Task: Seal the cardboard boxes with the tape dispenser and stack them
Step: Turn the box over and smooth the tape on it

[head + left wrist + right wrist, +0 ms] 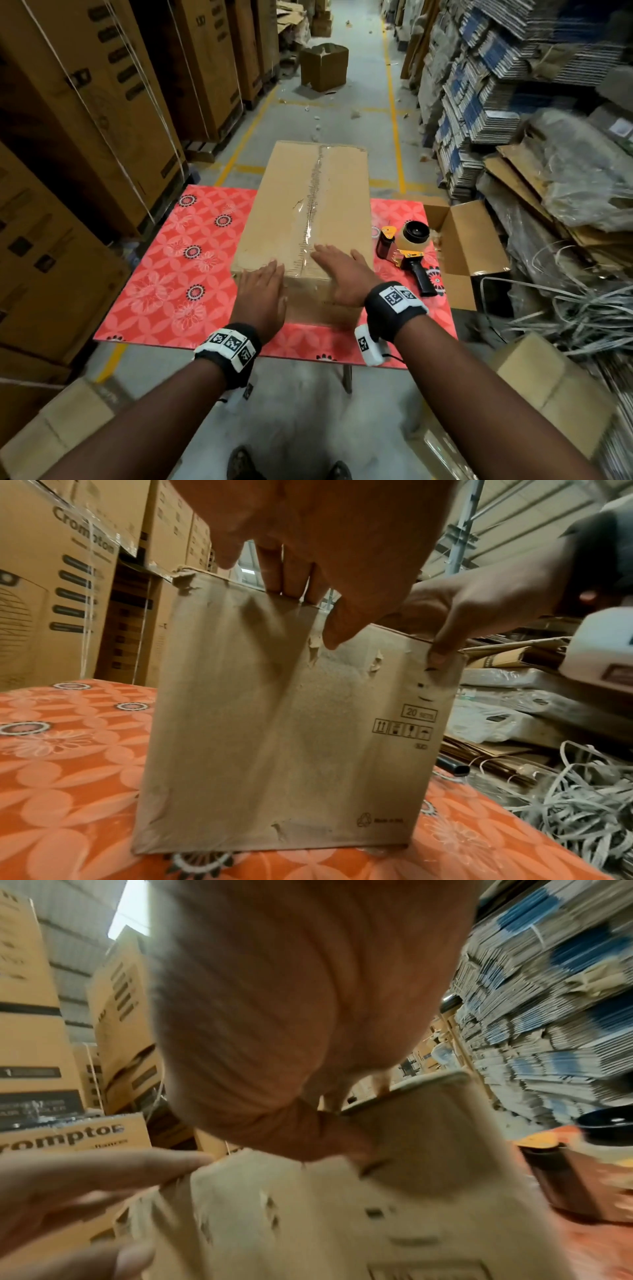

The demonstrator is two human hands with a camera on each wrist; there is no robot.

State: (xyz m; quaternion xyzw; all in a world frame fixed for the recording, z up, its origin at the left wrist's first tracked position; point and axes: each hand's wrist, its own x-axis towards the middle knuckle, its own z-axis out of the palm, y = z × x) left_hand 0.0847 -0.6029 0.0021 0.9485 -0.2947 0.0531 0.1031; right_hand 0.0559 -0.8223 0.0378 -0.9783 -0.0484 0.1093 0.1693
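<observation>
Both hands flat on the near end of the long cardboard box: left hand spread over the near-left corner, right hand spread beside the taped seam, thumb down the front; box lies lengthwise on the red floral desk, tape dispenser just right of it
</observation>
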